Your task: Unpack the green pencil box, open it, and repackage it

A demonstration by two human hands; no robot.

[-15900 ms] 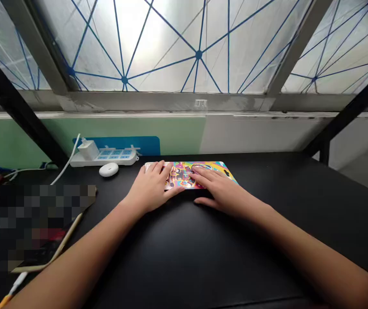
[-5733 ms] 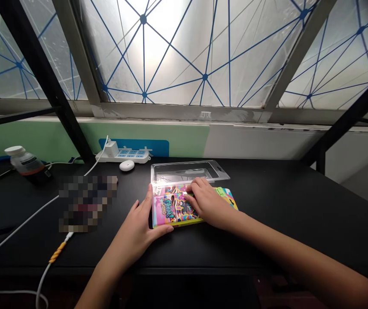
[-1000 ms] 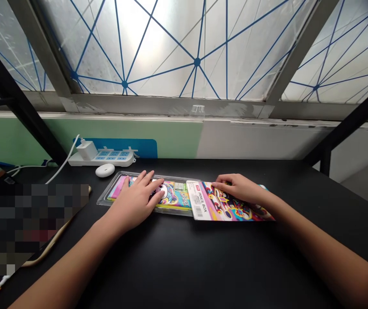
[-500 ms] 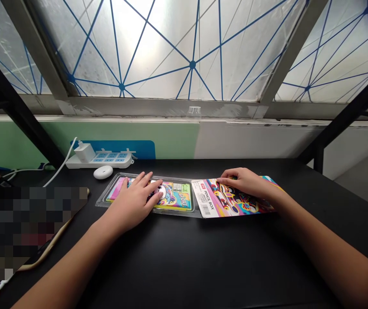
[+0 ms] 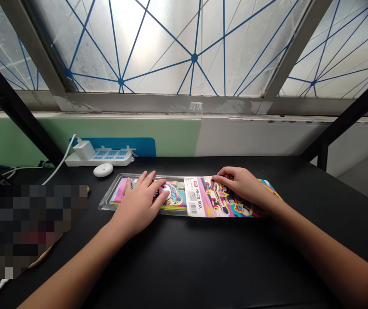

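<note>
A colourful pencil box (image 5: 174, 198) lies in a clear plastic tray (image 5: 106, 201) on the black desk. My left hand (image 5: 140, 201) rests on the box with its fingers spread. To the right, a bright printed card (image 5: 214, 201) marked "PENCIL BOX" overlaps the right end of the tray and box. My right hand (image 5: 238, 182) holds this card near its far edge, thumb on top and fingers bent. The tips of those fingers are partly hidden.
Behind the tray are a white power strip (image 5: 109, 158) with a plugged-in charger (image 5: 83, 150) and a small white rounded case (image 5: 103, 170). A pixelated patch (image 5: 35, 227) covers something on the left. Black slanted posts (image 5: 341, 124) flank the desk.
The card has slid left with my right hand and now covers more of the tray's right end. My left hand and the tray have shifted slightly right in view.
</note>
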